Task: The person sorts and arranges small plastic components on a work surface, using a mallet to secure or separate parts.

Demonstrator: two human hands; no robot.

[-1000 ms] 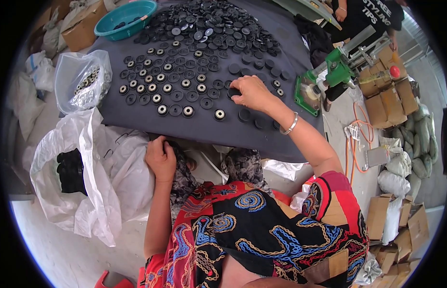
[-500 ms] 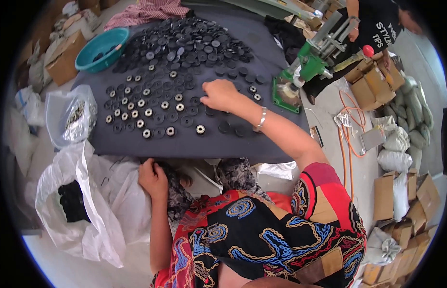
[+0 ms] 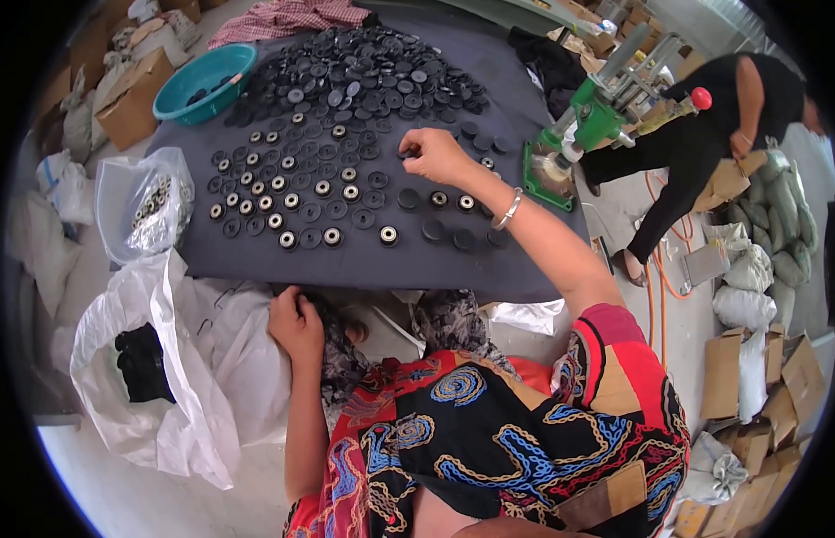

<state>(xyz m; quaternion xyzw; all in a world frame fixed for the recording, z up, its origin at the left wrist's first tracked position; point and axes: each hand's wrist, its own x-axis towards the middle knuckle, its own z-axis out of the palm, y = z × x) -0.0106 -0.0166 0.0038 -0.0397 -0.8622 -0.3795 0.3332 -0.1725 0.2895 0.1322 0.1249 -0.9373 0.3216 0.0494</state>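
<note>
My right hand is raised over the dark cloth-covered table, its fingertips pinched on a small black disc that shows only in part. Below that hand lie thick black discs and black wheels with metal bearings. To its left, black rings stand in loose rows, several with a shiny bearing in the middle. My left hand rests by the table's front edge, near my lap and the white sack, fingers loosely bent and apart, with nothing visible in them.
A heap of black discs covers the back, beside a teal basin. A clear bag of bearings and a white sack stand left. At right are a green hand press and a co-worker bending over cartons.
My right hand has shifted slightly up and right, and bearing-fitted wheels it covered now show. The co-worker has bent and stepped nearer behind the press. The whole view has shifted a little.
</note>
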